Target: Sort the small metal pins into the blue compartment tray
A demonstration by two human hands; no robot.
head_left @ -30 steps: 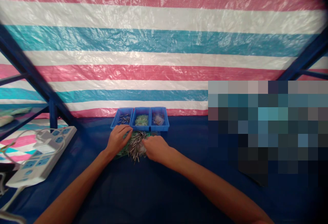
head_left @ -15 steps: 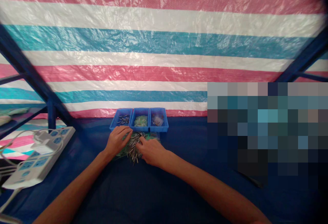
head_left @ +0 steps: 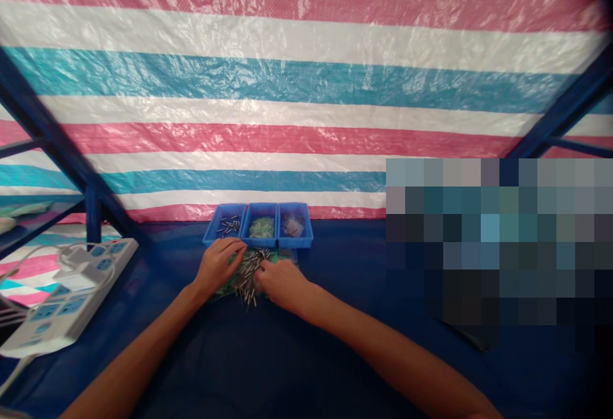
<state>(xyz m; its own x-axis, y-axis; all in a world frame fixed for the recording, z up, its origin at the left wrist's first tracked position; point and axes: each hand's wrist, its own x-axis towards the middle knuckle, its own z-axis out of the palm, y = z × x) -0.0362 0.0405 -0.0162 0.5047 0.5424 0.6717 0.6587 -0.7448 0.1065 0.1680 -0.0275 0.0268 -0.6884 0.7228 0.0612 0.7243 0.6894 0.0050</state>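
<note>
A heap of small metal pins (head_left: 248, 273) mixed with green bits lies on the dark blue table (head_left: 297, 355), just in front of three small blue bins. My left hand (head_left: 218, 266) rests on the heap's left side, fingers curled over it. On the heap's right side my right hand (head_left: 282, 283) lies with its fingertips pinched into the pins. What either hand holds is too small to make out. The left bin (head_left: 223, 226) holds metal pins, the middle bin (head_left: 261, 225) green pieces, the right bin (head_left: 294, 225) pale clear pieces.
A white power strip (head_left: 62, 301) with cables sits at the table's left edge. A striped pink, white and teal tarp (head_left: 306, 87) hangs behind the bins. Blue frame posts (head_left: 93, 218) stand at the left. A blurred patch covers the right side.
My right hand has slid a little left into the heap, closer to my left hand. The left hand has barely moved.
</note>
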